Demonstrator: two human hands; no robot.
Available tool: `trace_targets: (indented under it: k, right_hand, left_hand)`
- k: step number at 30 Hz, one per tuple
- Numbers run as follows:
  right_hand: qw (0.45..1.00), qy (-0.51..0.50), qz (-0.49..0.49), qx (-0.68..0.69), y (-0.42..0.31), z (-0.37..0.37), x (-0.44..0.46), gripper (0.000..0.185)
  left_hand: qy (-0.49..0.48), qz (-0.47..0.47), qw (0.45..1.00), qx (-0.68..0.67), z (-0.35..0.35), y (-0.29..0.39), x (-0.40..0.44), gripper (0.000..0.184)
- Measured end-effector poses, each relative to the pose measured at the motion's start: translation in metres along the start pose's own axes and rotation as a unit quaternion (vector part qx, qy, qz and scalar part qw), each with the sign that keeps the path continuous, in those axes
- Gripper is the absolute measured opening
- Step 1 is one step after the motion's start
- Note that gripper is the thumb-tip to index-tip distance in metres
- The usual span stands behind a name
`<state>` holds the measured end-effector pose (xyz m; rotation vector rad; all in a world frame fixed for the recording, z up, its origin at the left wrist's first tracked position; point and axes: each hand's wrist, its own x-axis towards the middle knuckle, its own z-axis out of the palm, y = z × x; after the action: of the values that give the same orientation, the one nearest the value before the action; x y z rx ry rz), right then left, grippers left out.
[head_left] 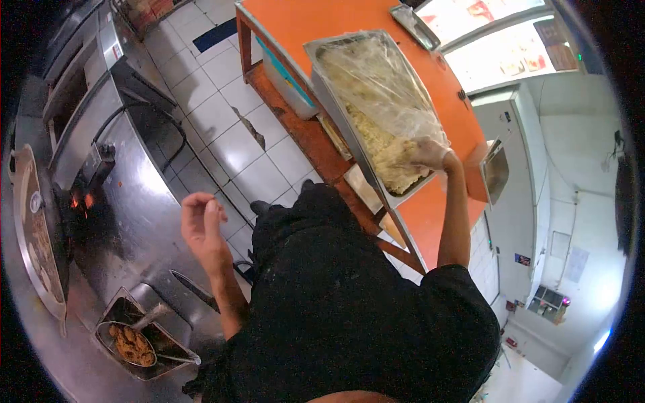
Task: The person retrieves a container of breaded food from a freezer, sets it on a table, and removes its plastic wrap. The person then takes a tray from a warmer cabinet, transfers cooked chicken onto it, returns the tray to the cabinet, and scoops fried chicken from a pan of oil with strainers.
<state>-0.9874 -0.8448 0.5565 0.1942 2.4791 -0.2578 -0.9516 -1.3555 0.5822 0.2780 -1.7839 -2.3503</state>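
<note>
My right hand [430, 154], in a clear plastic glove, is in the near end of a deep metal pan [366, 151]. Its fingers close round some pale yellow, crumbly food [379, 144], whose kind I cannot make out. A clear plastic sheet [376, 67] lies over the far part of the food and is folded back near the hand. My left hand [203, 225] is raised on the other side, beside the steel counter. Its fingers are curled in loosely with the thumb against them, and nothing shows in them.
The pan stands on an orange table [282, 20]; a lidded plastic box [285, 77] sits beneath. On the steel counter [144, 201] are a flame [82, 201], a large round pan [33, 228], and a strainer of brown fried bits [132, 346] over a metal container. White floor tiles [232, 154] lie between.
</note>
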Motion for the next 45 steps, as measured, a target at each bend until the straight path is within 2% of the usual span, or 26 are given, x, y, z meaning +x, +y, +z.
trace_targets:
  k: [2, 4, 5, 6, 8, 9, 10, 12, 14, 16, 17, 19, 20, 22, 25, 26, 28, 29, 31, 32, 34, 38, 41, 43, 44, 45]
  right_hand:
    - [1.0, 0.013, -0.018, 0.02, 0.025, 0.023, 0.008, 0.059]
    - [0.999, 0.005, 0.047, -0.004, 0.017, 0.023, 0.007, 0.065]
    - [0.964, 0.257, -0.045, -0.048, 0.021, 0.039, -0.021, 0.052]
    - [0.965, 0.256, -0.048, -0.044, 0.023, 0.04, -0.029, 0.052]
    - [0.961, 0.269, 0.055, 0.009, 0.018, 0.032, -0.041, 0.064]
    - [0.951, 0.294, 0.077, 0.054, 0.012, 0.031, -0.053, 0.057]
    - [0.951, 0.295, 0.076, 0.059, 0.018, 0.04, -0.051, 0.057]
    - [0.874, 0.291, -0.035, 0.387, 0.032, 0.064, -0.048, 0.047]
    - [0.881, 0.252, -0.037, 0.398, 0.028, 0.065, -0.049, 0.037]
    - [0.698, 0.133, -0.071, 0.701, 0.033, 0.071, -0.047, 0.036]
    - [0.686, 0.134, -0.055, 0.713, 0.03, 0.07, -0.051, 0.038]
    - [0.664, 0.116, -0.071, 0.735, 0.033, 0.065, -0.059, 0.039]
    - [0.646, 0.092, -0.083, 0.753, 0.035, 0.062, -0.061, 0.04]
    - [0.654, 0.095, -0.059, 0.749, 0.044, 0.061, -0.059, 0.043]
    - [0.752, 0.107, -0.089, 0.644, 0.053, 0.049, -0.065, 0.05]
    - [0.749, 0.107, -0.092, 0.647, 0.059, 0.05, -0.062, 0.05]
    - [0.82, 0.134, -0.124, 0.542, 0.066, 0.046, -0.06, 0.049]
    - [0.82, 0.132, -0.126, 0.543, 0.071, 0.045, -0.064, 0.049]
    - [0.911, 0.171, -0.207, 0.314, 0.063, 0.017, -0.085, 0.043]
    - [0.91, 0.17, -0.21, 0.313, 0.07, 0.022, -0.081, 0.043]
    - [0.854, 0.323, -0.392, 0.112, 0.08, 0.029, -0.075, 0.039]
    - [0.891, 0.359, -0.277, 0.017, 0.062, 0.032, -0.097, 0.034]
    - [0.917, 0.279, -0.285, -0.03, 0.068, 0.043, -0.111, 0.034]
    - [0.96, 0.123, -0.216, 0.128, 0.057, 0.035, -0.13, 0.032]
    - [0.96, 0.119, -0.221, 0.125, 0.055, 0.04, -0.132, 0.032]
    - [0.932, 0.225, -0.255, 0.126, 0.054, 0.047, -0.134, 0.032]
  left_hand:
    - [-0.018, -0.013, 0.999, 0.031, 0.023, -0.018, -0.005, 0.006]
    - [-0.102, -0.055, 0.989, 0.09, 0.047, -0.034, -0.009, 0.008]
    - [-0.108, -0.07, 0.987, 0.1, 0.063, -0.042, -0.014, 0.008]
    - [-0.107, -0.069, 0.986, 0.105, 0.077, -0.051, -0.019, 0.008]
    - [-0.17, -0.057, 0.968, 0.178, 0.104, -0.074, -0.03, 0.008]
    - [-0.191, -0.04, 0.958, 0.208, 0.119, -0.089, -0.035, 0.01]
    - [-0.213, -0.023, 0.947, 0.239, 0.138, -0.097, -0.039, 0.011]
    - [-0.267, -0.004, 0.93, 0.251, 0.184, -0.106, -0.051, 0.017]
    - [-0.362, 0.04, 0.902, 0.231, 0.224, -0.124, -0.053, 0.023]
    - [-0.386, 0.089, 0.892, 0.218, 0.267, -0.13, -0.056, 0.03]
    - [-0.388, 0.099, 0.889, 0.221, 0.285, -0.132, -0.052, 0.03]
    - [-0.421, 0.25, 0.836, 0.25, 0.313, -0.137, -0.05, 0.034]
    - [-0.421, 0.255, 0.834, 0.249, 0.324, -0.139, -0.048, 0.034]
    - [-0.496, 0.314, 0.769, 0.253, 0.341, -0.143, -0.043, 0.028]
    - [-0.555, 0.252, 0.746, 0.267, 0.356, -0.146, -0.039, 0.015]
    - [-0.556, 0.253, 0.744, 0.27, 0.359, -0.146, -0.037, 0.015]
    - [-0.546, 0.295, 0.719, 0.312, 0.363, -0.15, -0.031, 0.01]
    - [-0.546, 0.294, 0.719, 0.314, 0.364, -0.152, -0.028, 0.01]
    - [-0.525, 0.347, 0.686, 0.364, 0.366, -0.155, -0.019, 0.009]
    - [-0.524, 0.347, 0.686, 0.366, 0.366, -0.155, -0.017, 0.009]
    - [-0.461, 0.437, 0.653, 0.413, 0.364, -0.153, -0.014, 0.01]
    - [-0.408, 0.5, 0.626, 0.437, 0.356, -0.167, 0.004, 0.006]
    - [-0.386, 0.527, 0.618, 0.438, 0.341, -0.181, 0.022, 0.006]
    - [-0.384, 0.516, 0.583, 0.497, 0.332, -0.186, 0.024, 0.008]
    - [-0.38, 0.512, 0.586, 0.501, 0.327, -0.188, 0.026, 0.008]
    - [-0.391, 0.51, 0.57, 0.512, 0.322, -0.189, 0.027, 0.01]
